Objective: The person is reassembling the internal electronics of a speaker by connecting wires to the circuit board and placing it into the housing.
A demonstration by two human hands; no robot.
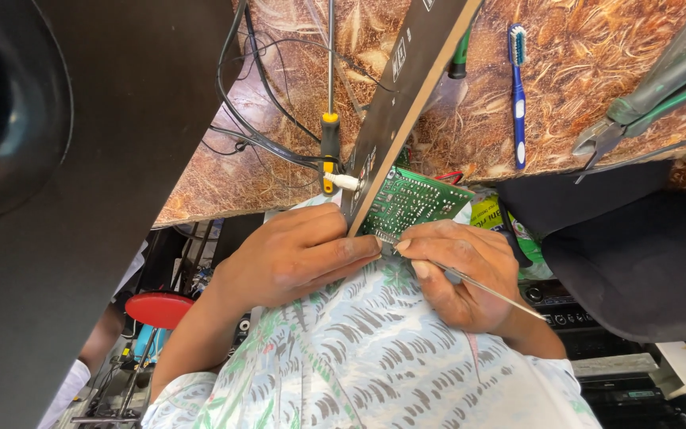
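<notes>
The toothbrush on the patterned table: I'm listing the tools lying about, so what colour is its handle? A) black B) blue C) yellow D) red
B: the toothbrush lying on the brown patterned table has a blue handle with a pale bristle head, right of the green circuit board that the hands are holding.

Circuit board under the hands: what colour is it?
Green circuit board with pale printed markings; the head view shows it.
</notes>
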